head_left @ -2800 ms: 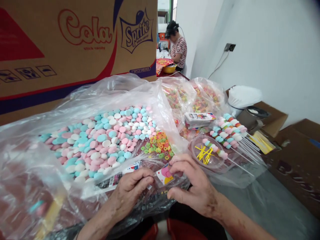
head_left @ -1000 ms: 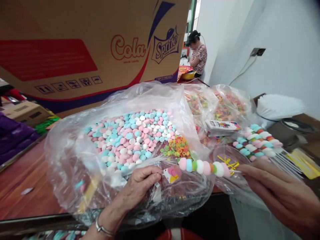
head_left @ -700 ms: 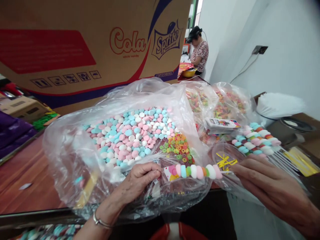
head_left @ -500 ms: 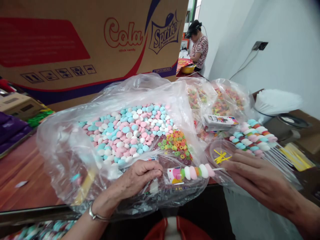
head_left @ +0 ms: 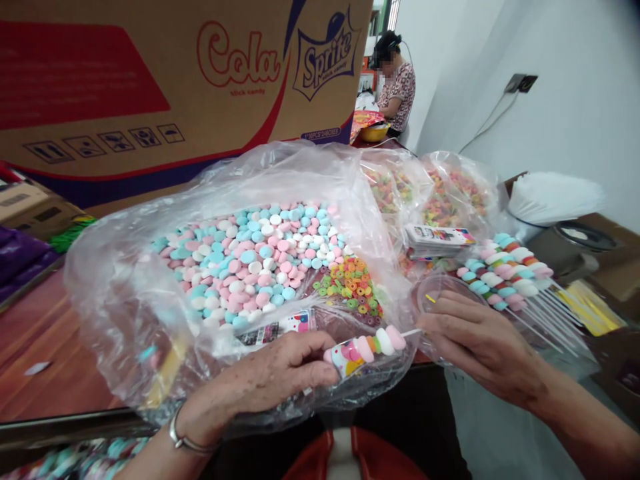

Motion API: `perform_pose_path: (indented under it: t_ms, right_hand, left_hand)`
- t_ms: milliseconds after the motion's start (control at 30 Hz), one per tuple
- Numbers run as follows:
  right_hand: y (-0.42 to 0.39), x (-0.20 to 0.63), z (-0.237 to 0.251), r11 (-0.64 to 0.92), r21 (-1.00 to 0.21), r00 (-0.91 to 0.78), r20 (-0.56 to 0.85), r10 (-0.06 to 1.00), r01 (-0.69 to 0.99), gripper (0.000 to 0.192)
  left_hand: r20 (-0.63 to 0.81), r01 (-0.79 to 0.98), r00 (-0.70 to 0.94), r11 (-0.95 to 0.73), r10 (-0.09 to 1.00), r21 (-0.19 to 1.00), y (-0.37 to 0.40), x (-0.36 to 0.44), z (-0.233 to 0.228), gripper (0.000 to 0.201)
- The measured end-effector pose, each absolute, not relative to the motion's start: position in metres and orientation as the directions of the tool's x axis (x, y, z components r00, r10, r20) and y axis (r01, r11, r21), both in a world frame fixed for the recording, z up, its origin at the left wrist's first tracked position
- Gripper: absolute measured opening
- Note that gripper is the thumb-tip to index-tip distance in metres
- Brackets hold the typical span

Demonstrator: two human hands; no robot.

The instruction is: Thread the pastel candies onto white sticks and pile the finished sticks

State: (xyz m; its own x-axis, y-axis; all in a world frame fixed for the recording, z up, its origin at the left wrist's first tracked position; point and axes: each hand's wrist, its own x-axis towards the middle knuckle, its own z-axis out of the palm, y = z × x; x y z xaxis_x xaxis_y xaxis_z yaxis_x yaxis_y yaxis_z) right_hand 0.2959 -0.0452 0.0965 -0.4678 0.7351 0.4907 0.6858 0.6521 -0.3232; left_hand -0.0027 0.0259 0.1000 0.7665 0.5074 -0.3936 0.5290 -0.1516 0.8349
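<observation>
My left hand point(head_left: 273, 377) pinches the mouth of a small clear printed wrapper point(head_left: 340, 357) over the near edge of a big plastic bag. My right hand point(head_left: 475, 340) grips the white stick of a candy skewer point(head_left: 383, 341) threaded with pink, white, orange and green pieces. The skewer's candy end sits partly inside the wrapper. Right behind my hands lies a heap of pink, blue and white marshmallow candies point(head_left: 255, 257) and a small pile of coloured ring candies point(head_left: 350, 283).
A large Cola/Sprite carton point(head_left: 150, 87) stands behind the bag. Finished skewers point(head_left: 505, 277), a round clear tub point(head_left: 435, 293) with yellow ties, a card stack point(head_left: 437, 237) and bags of ring candy point(head_left: 440, 197) lie to the right. Another person point(head_left: 395, 83) sits at the far end.
My right hand brought a candy skewer in from the right and pushed its candy end leftward into the wrapper that my left hand holds. The camera view shifted left.
</observation>
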Motion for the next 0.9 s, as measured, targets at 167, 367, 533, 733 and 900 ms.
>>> perform_pose_path:
  t_ms: [167,367,533,733,900]
  right_hand:
    - [-0.037,0.291,0.102,0.690,-0.345,-0.521,0.467,0.714,0.636,0.018]
    - [-0.029,0.277,0.092,0.740,-0.355,-0.674,0.310,0.670,0.572,0.019]
    - [-0.024,0.264,0.084,0.778,-0.370,-0.720,0.313,0.619,0.508,0.024]
    - [-0.020,0.251,0.084,0.812,-0.331,-0.785,0.250,0.567,0.481,0.024]
    - [-0.014,0.242,0.088,0.852,-0.253,-0.828,0.228,0.512,0.458,0.027]
  left_hand:
    - [-0.423,0.452,0.762,0.066,0.490,0.890,0.014,0.006,0.093,0.012]
    - [-0.456,0.353,0.759,0.295,0.464,0.888,0.001,0.016,0.075,0.018]
    - [-0.442,0.258,0.742,0.394,0.504,0.882,-0.005,0.024,0.068,0.026]
    - [-0.474,0.224,0.688,0.460,0.549,0.859,-0.011,0.031,0.066,0.026]
    - [-0.449,0.150,0.668,0.484,0.594,0.862,-0.012,0.030,0.066,0.028]
